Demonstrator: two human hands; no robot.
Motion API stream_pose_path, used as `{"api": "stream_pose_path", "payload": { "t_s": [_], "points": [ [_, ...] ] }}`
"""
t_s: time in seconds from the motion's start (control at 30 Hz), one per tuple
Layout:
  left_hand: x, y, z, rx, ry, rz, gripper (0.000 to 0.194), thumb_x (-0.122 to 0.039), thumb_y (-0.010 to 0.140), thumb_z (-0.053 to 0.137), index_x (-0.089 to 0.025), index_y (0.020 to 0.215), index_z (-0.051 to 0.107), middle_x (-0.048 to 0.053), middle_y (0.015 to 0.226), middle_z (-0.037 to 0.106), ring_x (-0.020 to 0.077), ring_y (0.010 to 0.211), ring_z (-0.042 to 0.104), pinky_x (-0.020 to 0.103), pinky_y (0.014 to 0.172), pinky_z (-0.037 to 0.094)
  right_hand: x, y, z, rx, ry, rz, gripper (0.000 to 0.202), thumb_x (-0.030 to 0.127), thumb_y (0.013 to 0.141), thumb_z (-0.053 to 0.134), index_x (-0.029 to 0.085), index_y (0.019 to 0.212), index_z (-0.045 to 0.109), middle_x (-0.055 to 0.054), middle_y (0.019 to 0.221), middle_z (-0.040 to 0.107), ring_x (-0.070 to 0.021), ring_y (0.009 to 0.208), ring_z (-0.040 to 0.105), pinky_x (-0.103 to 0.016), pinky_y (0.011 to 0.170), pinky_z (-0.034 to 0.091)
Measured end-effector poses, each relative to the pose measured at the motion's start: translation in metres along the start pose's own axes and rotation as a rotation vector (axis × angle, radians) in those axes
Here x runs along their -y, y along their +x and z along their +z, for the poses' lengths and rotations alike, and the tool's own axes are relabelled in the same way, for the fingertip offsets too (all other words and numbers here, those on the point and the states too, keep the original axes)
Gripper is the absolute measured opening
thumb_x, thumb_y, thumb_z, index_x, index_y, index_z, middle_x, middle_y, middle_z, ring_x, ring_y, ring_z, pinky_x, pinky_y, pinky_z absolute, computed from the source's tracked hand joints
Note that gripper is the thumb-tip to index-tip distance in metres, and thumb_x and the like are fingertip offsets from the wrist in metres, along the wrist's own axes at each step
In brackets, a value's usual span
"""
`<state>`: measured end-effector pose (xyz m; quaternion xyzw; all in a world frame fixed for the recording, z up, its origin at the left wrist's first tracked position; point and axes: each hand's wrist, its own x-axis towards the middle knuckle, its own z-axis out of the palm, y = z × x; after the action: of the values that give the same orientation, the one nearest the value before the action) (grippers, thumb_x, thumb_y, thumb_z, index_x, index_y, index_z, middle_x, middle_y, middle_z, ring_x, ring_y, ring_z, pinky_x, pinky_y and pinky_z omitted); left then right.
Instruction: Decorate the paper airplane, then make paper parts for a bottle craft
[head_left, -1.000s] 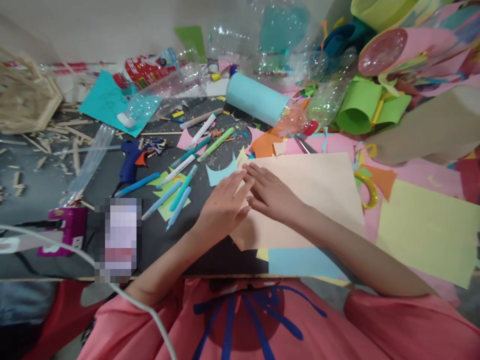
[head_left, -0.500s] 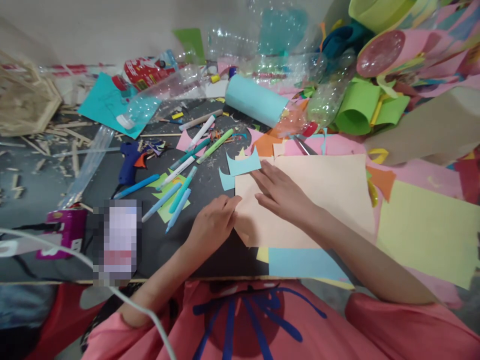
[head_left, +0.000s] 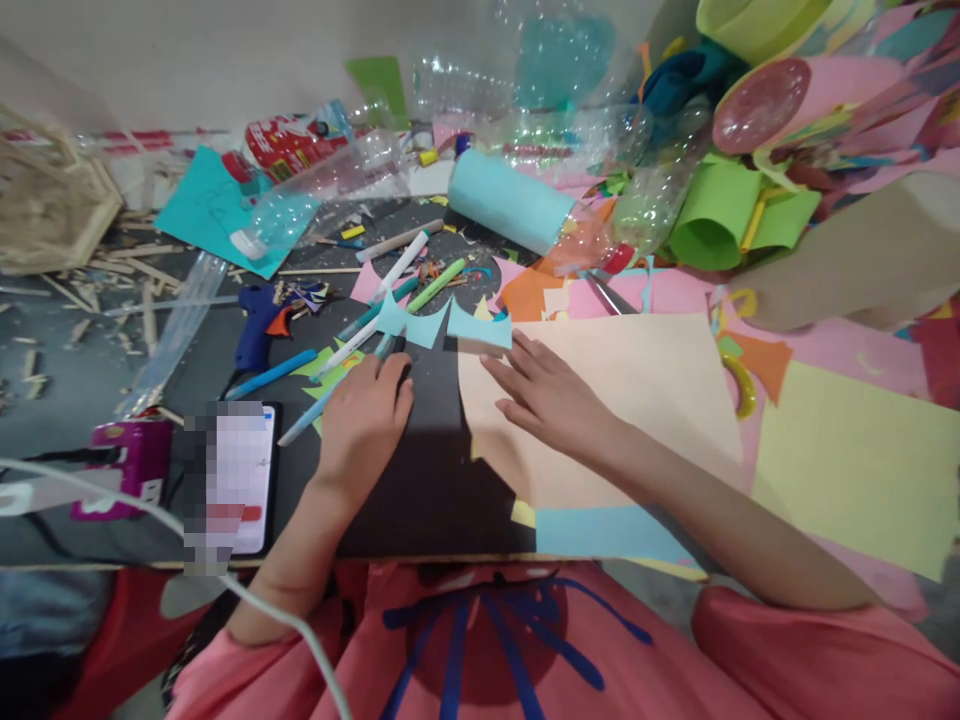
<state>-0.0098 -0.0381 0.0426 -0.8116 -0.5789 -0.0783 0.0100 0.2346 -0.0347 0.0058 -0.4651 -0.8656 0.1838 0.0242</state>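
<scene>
My right hand [head_left: 555, 395] lies on a large peach sheet of paper [head_left: 645, 400], its fingers stretched out and slightly spread. Its fingertips touch or nearly touch a light blue paper strip [head_left: 480, 328] with curved, pointed cut edges. A similar light blue pointed piece [head_left: 412, 320] extends left over the markers. Above the black table, my left hand [head_left: 364, 415] covers part of several markers, with thumb and forefinger apart. The end of a teal marker [head_left: 385, 346] shows just beyond its fingers; the other fingers are partly hidden.
A phone [head_left: 251, 480] and a blue glue gun [head_left: 256, 325] lie left. Behind are a blue paper-wrapped cylinder [head_left: 510, 200] and clear plastic bottles. Scissors [head_left: 606, 292] rest beyond the peach sheet. A yellow sheet [head_left: 862, 465] lies right; a white cable [head_left: 292, 620] crosses the lower left.
My left hand has left the peach sheet's edge and moved left over the markers. The light blue scraps now stretch further left, and the peach sheet has shifted slightly left. My right hand stays on it.
</scene>
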Motion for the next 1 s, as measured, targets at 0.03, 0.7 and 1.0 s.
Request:
{"api": "stream_pose_path", "payload": {
  "t_s": [0.03, 0.7, 1.0],
  "points": [
    [-0.005, 0.001, -0.003, -0.031, -0.051, 0.026, 0.024, -0.023, 0.098, 0.041, -0.019, 0.102, 0.064, 0.006, 0.084, 0.063, 0.0221, 0.08, 0.063, 0.031, 0.071, 0.049, 0.003, 0.001, 0.002, 0.004, 0.002, -0.004, 0.058, 0.045, 0.1, 0.037, 0.019, 0.152, 0.039, -0.016, 0.162, 0.029, -0.0301, 0.154, 0.016, -0.056, 0.122, 0.026],
    [-0.06, -0.002, 0.053, 0.037, -0.193, 0.327, 0.066, -0.046, 0.103, 0.028, 0.001, 0.148, 0.031, 0.026, 0.151, 0.043, 0.0291, 0.144, 0.04, 0.041, 0.117, 0.04, -0.004, 0.012, -0.035, -0.189, 0.333, 0.043, 0.035, 0.027, 0.097, 0.038, 0.02, 0.109, 0.07, -0.01, 0.123, 0.071, -0.0256, 0.115, 0.067, -0.046, 0.098, 0.054],
    [-0.064, -0.001, 0.052, 0.059, -0.11, 0.348, 0.058, -0.038, 0.101, 0.035, 0.001, 0.144, 0.041, 0.024, 0.149, 0.047, 0.0312, 0.141, 0.044, 0.044, 0.115, 0.041, -0.128, 0.142, -0.172, -0.582, 0.081, 0.328, 0.047, 0.025, 0.076, 0.008, 0.008, 0.056, 0.047, -0.017, 0.122, 0.064, -0.0258, 0.124, 0.053, -0.038, 0.093, 0.038]
  ]
}}
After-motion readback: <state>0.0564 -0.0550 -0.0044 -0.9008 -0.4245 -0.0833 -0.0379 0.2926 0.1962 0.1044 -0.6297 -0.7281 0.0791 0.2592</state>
